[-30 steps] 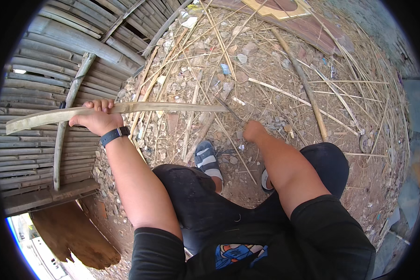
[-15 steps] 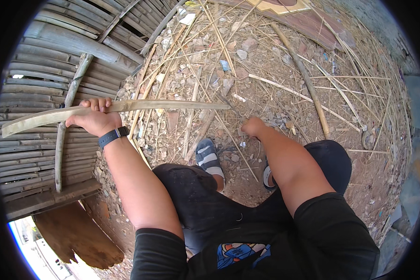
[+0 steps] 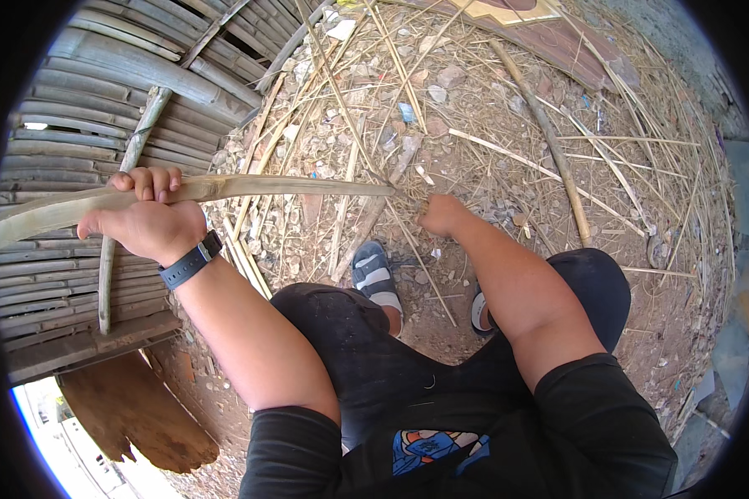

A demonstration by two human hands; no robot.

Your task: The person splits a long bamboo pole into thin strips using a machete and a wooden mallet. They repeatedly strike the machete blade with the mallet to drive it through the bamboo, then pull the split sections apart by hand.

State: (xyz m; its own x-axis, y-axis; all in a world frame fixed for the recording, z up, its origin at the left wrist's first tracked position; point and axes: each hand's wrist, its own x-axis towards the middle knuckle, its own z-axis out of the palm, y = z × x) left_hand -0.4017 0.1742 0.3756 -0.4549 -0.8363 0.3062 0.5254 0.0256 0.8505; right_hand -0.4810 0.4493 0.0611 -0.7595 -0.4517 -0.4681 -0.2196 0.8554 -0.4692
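Observation:
My left hand (image 3: 151, 218) is closed round a long, pale, slightly bent bamboo strip (image 3: 270, 185), its thumb stretched along the near side. The strip lies crosswise in front of me, its wide end toward the bamboo wall and its narrow end near my right hand (image 3: 443, 216). That hand is a fist, knuckles up, holding a thin, dark, curved tool (image 3: 401, 193) that looks like a sickle. The tool's blade meets or passes very close to the strip's narrow tip. Its handle is hidden in my fingers.
A bamboo slat wall (image 3: 66, 170) with an upright pole (image 3: 141, 129) rises at the left. Loose sticks, straw and stones cover the ground. A longer stick (image 3: 549, 137) lies at the right. My sandalled foot (image 3: 373, 270) stands below the strip. A brown patterned board (image 3: 549, 46) lies at the far side.
My left hand has shifted left and slightly nearer, carrying the bamboo strip with it. My right hand has moved a little left and up, and the curved tool stays at the strip's tip.

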